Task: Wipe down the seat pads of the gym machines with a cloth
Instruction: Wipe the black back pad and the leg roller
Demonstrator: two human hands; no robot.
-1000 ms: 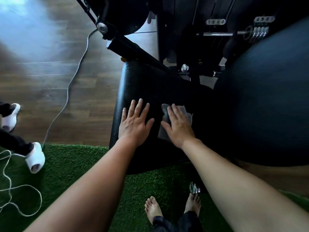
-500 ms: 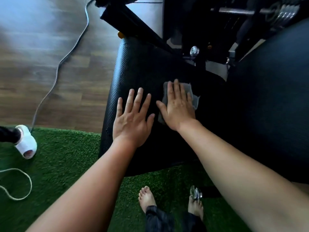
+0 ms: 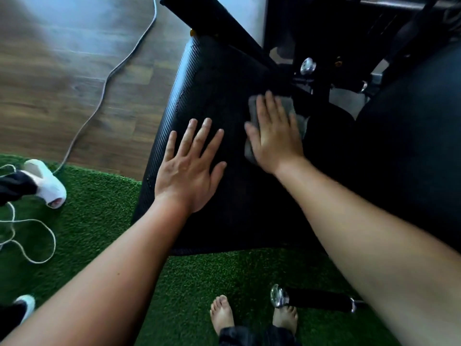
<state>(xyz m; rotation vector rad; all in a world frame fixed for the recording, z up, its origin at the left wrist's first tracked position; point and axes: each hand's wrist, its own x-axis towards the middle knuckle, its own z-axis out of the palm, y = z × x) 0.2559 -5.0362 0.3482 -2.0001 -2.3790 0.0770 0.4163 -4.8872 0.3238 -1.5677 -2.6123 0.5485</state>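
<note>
Here, flat hands: right (image 3: 275, 136) presses grey cloth (image 3: 287, 106) on ribbed black pad (image 3: 212, 78).

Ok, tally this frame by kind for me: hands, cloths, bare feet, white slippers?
Hands: 2, left hand, right hand
Cloths: 1, grey cloth
Bare feet: 2
White slippers: 2
Total: 7

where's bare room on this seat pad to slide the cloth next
Bare seat pad: beyond the left hand up to the slanted frame bar, and along its front edge short of both hands. Crowded around the right hand on the grey cloth.
</note>
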